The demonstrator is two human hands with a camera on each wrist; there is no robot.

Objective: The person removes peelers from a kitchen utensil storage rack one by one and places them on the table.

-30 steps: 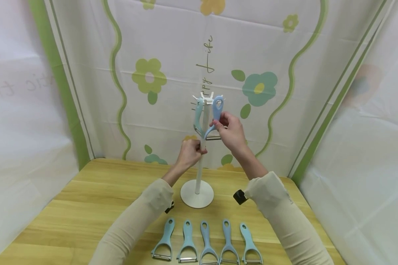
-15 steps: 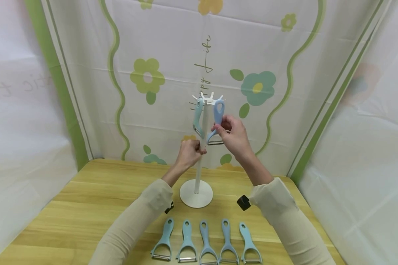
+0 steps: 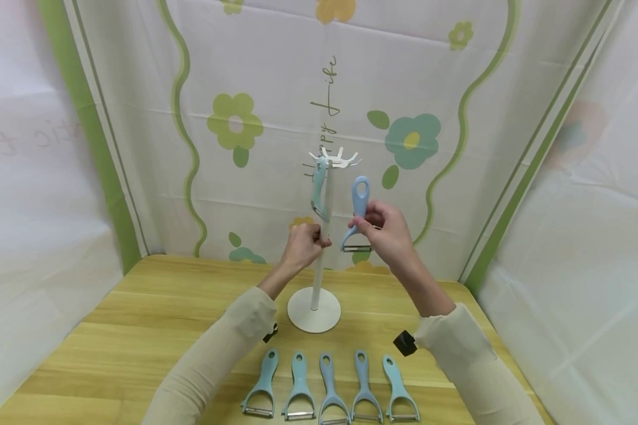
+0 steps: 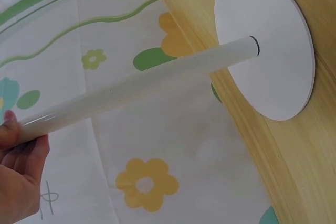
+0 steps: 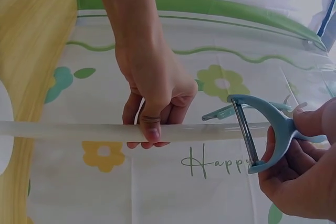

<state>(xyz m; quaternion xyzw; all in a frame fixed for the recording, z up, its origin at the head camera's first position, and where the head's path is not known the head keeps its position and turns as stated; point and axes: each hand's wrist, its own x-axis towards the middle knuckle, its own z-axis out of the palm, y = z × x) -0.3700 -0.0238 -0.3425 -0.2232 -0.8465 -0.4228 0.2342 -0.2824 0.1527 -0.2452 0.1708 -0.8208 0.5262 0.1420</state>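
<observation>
A white stand with a round base and several hooks at its top rises from the table. My left hand grips its pole partway up. To the right of the pole, my right hand pinches a blue peeler by the lower handle, its metal blade pointing down and the holed end up. This peeler is apart from the hooks, a little below them. A teal peeler hangs from a hook on the left side; in the right wrist view it shows behind the held blue one.
Several blue and teal peelers lie in a row on the wooden table in front of the stand, blades toward me. A printed cloth hangs behind, with white cloth sides left and right.
My right hand has drawn the blue peeler away from the hooks, moving it right and down. The left hand stays on the pole, and the teal peeler still hangs.
</observation>
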